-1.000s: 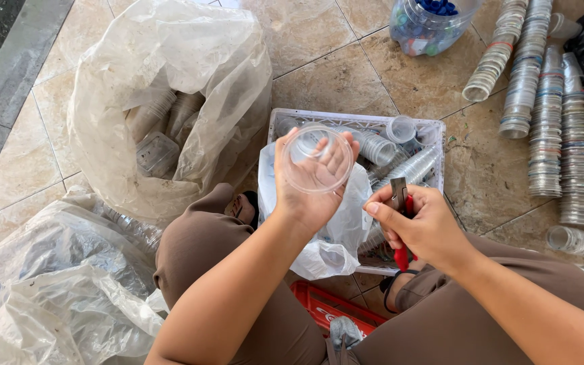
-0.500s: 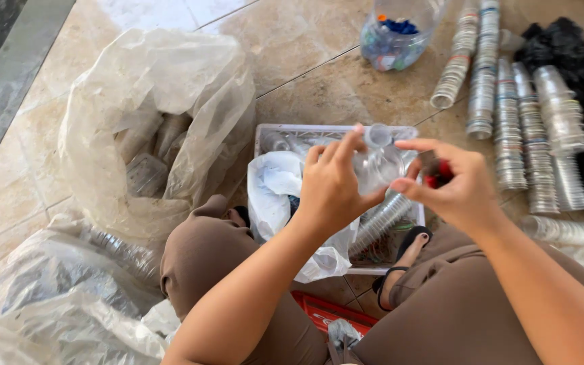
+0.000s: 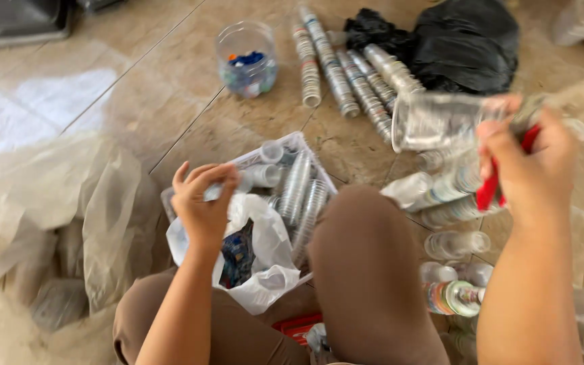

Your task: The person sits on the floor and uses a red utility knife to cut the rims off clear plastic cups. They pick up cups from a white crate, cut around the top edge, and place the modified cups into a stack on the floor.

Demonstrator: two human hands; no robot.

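Observation:
My right hand (image 3: pixel 532 165) is raised at the right and grips a clear plastic cup (image 3: pixel 434 122), held on its side with the mouth to the left. A red-handled tool (image 3: pixel 489 189) is in the same fist. My left hand (image 3: pixel 204 203) hovers over a white plastic bag (image 3: pixel 268 270) of coloured scraps. Its fingers are pinched on what looks like a small pale scrap (image 3: pixel 215 192). The bag lies in a white slotted basket (image 3: pixel 303 143) of clear cups in front of my knees.
Rows of nested clear cups (image 3: pixel 336 67) lie on the tiled floor beyond the basket, next to black bags (image 3: pixel 468 40). A clear jar of coloured caps (image 3: pixel 246 57) stands at the back. A large clear bag (image 3: pixel 69 223) fills the left. Loose cups (image 3: pixel 454 297) lie by my right knee.
The cup has passed from my left hand to my right, which has swung up and to the right with it. My left hand has dropped towards the white bag. The view has shifted right.

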